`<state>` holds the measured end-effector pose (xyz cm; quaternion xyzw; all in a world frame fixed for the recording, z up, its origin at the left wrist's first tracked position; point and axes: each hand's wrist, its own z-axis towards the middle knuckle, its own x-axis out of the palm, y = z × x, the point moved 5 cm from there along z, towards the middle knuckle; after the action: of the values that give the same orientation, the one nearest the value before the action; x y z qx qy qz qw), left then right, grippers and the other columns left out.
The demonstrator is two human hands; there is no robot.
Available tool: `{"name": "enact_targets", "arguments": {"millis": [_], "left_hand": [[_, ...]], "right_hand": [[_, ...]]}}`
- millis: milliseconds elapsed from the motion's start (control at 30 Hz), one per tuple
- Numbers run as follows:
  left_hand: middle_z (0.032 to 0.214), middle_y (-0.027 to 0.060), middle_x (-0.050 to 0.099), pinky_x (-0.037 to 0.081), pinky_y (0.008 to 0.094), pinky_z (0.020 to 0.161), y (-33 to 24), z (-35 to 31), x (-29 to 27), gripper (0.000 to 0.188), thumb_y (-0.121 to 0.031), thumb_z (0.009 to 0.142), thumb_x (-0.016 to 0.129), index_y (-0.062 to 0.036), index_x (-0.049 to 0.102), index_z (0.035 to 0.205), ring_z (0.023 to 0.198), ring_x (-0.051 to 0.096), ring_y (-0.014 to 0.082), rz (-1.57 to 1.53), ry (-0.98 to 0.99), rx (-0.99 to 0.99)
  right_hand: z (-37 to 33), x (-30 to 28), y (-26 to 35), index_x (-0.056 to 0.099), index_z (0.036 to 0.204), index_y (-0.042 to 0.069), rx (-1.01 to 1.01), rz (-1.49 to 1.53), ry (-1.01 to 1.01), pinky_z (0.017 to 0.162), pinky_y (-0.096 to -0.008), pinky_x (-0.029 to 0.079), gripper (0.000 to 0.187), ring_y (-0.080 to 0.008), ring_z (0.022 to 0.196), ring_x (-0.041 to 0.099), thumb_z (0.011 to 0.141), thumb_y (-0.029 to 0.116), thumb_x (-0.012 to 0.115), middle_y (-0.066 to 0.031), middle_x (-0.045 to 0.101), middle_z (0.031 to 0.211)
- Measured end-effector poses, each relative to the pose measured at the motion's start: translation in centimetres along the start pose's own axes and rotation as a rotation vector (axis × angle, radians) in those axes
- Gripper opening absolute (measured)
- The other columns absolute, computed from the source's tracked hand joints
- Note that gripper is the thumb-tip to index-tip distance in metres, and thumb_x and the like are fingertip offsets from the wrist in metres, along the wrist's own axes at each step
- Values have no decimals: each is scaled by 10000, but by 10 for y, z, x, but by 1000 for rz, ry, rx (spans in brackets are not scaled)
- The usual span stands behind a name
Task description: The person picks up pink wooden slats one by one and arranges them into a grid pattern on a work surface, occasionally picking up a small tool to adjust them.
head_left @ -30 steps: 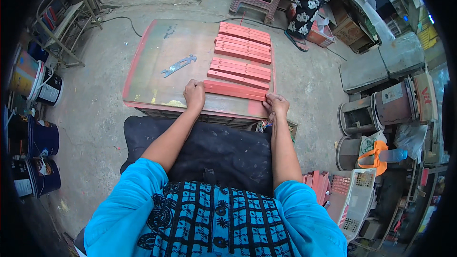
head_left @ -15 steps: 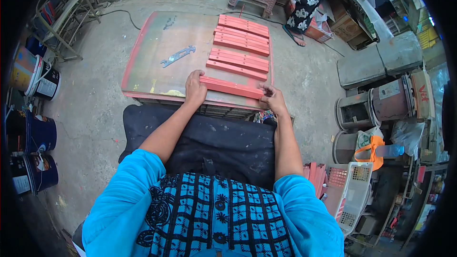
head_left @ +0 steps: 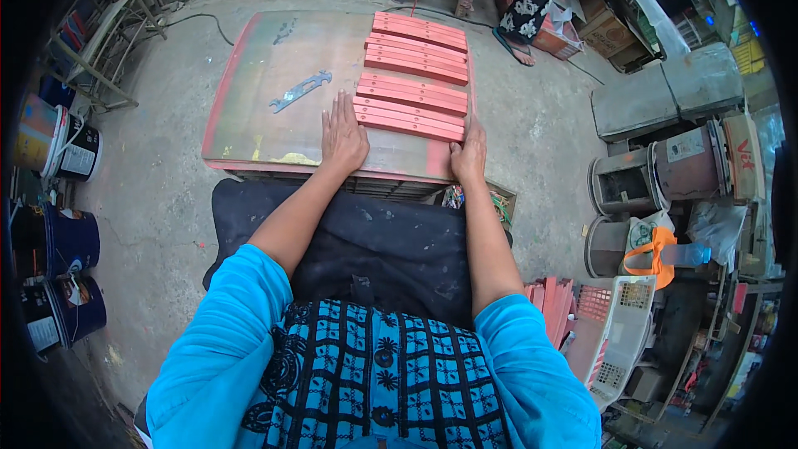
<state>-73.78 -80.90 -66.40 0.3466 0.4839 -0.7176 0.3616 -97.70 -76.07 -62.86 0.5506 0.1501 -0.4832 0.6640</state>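
Observation:
Several coral-red bars (head_left: 418,78) with small dark holes lie crosswise in groups on the right half of a low table (head_left: 241,108). The nearest bar (head_left: 411,123) sits against the group behind it. My left hand (head_left: 345,137) rests on the tabletop with fingers stretched forward, its fingertips beside the left ends of the near bars. At their right ends is my right hand (head_left: 470,154), fingers extended along the table's edge; its fingertips are by the nearest bar's end. Left of the bars lies a flat grey wrench (head_left: 301,92).
A dark cloth (head_left: 374,241) covers my lap. A box of small odds and ends (head_left: 503,204) stands by the table's right corner. Buckets (head_left: 73,237) line the left, a white basket (head_left: 623,333) and drums the right. Another person's foot (head_left: 521,54) shows beyond the table.
The bar that both hands held near the front edge has moved forward against the other bars. My hands have let go of it, and the left fingers have straightened.

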Motion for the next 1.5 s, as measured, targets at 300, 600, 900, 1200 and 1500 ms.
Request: {"name": "enact_targets", "arguments": {"millis": [300,600,900,1200,1500], "left_hand": [[1407,179,124,102,480,1044,-2,38,16,606,-174,839,348,31,78,1341,1304,139,299,47,65,-13],[1415,160,113,84,478,1048,0,56,26,618,-176,839,351,16,59,1348,1308,134,283,51,55,-8],[1359,278,175,152,375,1049,25,110,27,703,-263,787,493,77,167,1309,1280,190,342,-847,-123,-65],[1326,282,249,252,348,1019,73,181,86,415,-171,890,347,47,334,1243,1238,267,372,-944,-117,63],[1419,148,111,102,297,1060,42,177,73,719,-497,893,233,30,50,1346,1311,136,209,-1228,184,-153]], "right_hand": [[35,32,-16,300,1268,-63,-17,24,144,1029,-348,246,561,-343,1219,311,726,-69,446,-252,333,1289],[57,38,-22,289,1284,-43,-26,54,157,1036,-330,233,585,-323,1232,303,722,-60,449,-236,324,1305],[95,37,-48,275,1299,-47,193,622,171,1003,-286,249,628,-251,1239,319,816,294,486,-198,314,1338],[158,69,-13,116,1331,-60,255,1078,353,1053,-300,129,779,-206,1299,168,869,539,302,-151,192,1396],[172,85,-39,339,1299,44,257,1099,324,987,-304,289,647,-192,1178,384,889,531,228,-94,403,1287]]}}
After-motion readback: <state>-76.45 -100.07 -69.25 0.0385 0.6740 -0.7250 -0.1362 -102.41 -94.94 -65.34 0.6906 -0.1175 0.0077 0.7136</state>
